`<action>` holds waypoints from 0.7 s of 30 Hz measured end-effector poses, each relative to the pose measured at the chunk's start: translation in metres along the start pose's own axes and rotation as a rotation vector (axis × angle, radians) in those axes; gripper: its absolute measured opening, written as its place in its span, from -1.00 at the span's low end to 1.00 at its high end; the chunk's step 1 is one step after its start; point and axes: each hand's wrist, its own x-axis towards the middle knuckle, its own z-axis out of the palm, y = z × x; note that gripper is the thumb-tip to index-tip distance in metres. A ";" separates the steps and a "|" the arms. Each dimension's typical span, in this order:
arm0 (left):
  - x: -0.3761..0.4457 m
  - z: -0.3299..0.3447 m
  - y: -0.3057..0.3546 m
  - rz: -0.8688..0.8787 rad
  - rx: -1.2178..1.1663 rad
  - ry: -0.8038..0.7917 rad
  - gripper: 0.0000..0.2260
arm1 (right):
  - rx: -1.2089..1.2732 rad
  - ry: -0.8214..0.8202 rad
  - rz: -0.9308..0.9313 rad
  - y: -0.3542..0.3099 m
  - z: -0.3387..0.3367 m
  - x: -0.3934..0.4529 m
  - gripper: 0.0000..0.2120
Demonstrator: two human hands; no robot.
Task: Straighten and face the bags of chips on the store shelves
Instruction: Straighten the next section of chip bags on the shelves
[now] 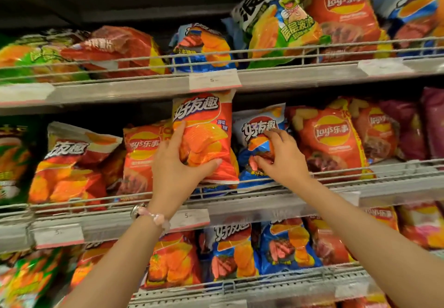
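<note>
An orange chip bag [209, 125] stands upright in front of the middle shelf [264, 202], its top reaching the shelf above. My left hand [175, 166] grips its lower left side, thumb across the bottom front. Beside it on the right sits a blue and white chip bag [254, 125], leaning behind the wire rail. My right hand [278, 156] pinches the front of that blue bag with fingers and thumb. A red Lay's bag [329, 139] stands right of the blue one.
Three wire-fronted shelves hold several bags. The top shelf [144, 86] has slumped green, red and blue bags. A tilted orange bag [72, 163] and a red Lay's bag [141, 154] sit left of my hands. Price tags [213, 79] clip to the shelf edges.
</note>
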 end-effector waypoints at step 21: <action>-0.041 0.016 0.015 0.109 0.208 0.126 -0.10 | 1.067 -0.270 0.259 -0.105 -0.029 -0.019 -0.10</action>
